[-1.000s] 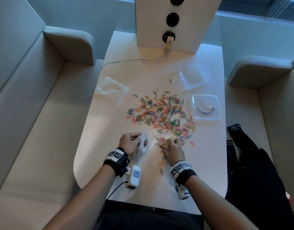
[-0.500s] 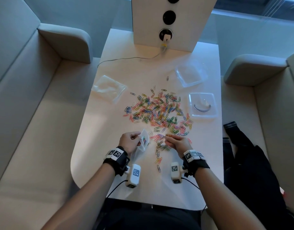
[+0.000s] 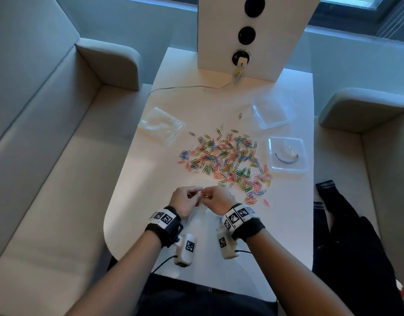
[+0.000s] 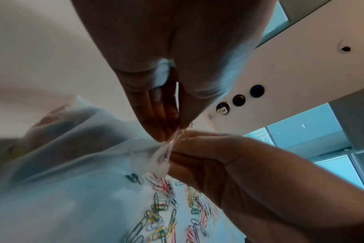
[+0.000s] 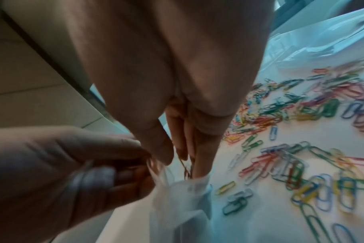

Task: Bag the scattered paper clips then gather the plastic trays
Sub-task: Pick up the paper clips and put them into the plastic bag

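A small clear plastic bag (image 3: 202,209) hangs between my two hands near the table's front edge. My left hand (image 3: 188,200) pinches the bag's rim (image 4: 166,148) between thumb and fingers. My right hand (image 3: 215,200) is right against it, fingertips (image 5: 198,166) at the bag mouth (image 5: 184,187), pinching a few paper clips (image 5: 186,169). The big heap of coloured paper clips (image 3: 228,160) lies beyond my hands, mid-table. Two clear plastic trays sit at the right: one (image 3: 273,113) farther back, one (image 3: 287,153) nearer with a curved grey piece in it.
A stack of spare clear bags (image 3: 161,126) lies left of the heap. A white upright panel (image 3: 253,35) with round sockets stands at the table's far end, and a thin cable (image 3: 187,87) runs from it. Sofa seats flank the table on both sides.
My right hand has come left from the heap's near edge to the bag, carrying clips. The left hand has stayed in place, holding the bag.
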The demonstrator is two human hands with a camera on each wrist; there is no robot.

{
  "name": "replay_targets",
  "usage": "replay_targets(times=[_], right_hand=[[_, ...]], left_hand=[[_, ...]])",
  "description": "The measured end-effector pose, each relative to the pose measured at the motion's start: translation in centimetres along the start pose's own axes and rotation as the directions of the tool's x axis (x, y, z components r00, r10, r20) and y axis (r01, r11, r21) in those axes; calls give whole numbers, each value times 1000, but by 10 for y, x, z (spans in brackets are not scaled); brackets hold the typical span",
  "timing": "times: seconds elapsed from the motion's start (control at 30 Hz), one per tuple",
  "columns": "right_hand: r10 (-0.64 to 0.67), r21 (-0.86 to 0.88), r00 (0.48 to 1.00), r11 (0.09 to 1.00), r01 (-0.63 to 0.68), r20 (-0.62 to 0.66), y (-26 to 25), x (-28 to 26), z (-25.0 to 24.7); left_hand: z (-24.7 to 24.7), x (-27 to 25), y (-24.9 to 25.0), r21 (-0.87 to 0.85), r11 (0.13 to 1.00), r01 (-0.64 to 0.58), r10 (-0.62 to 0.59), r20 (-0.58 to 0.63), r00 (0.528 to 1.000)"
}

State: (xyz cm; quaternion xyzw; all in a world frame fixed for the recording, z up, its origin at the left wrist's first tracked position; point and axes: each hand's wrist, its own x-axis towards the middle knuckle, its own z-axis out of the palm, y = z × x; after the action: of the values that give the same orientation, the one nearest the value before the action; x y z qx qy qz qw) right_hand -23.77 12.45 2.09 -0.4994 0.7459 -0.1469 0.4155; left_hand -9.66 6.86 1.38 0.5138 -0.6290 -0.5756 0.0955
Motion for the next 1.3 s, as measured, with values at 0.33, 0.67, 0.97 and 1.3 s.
replay_targets(times=[0.33,0.67,0.97,1.3], right_hand=[[-142,-133,974,984,120,-175,19,19,3],[-202,-710,978,681,179,53,65,19,45],[-39,-614,999,789,21,-16,99,-9,28],[-107,-414,984,910,38,-144,96,-2,11]], left_hand=[[-80,-14,8,-117,993,24,-53,-244,968],[-87,-20,-14,-221,973,70,-132,-280,951],[-62,-12,-11,-226,972,64,-114,-216,970],[-32,1,-8,-186,977,105,-126,-108,986]])
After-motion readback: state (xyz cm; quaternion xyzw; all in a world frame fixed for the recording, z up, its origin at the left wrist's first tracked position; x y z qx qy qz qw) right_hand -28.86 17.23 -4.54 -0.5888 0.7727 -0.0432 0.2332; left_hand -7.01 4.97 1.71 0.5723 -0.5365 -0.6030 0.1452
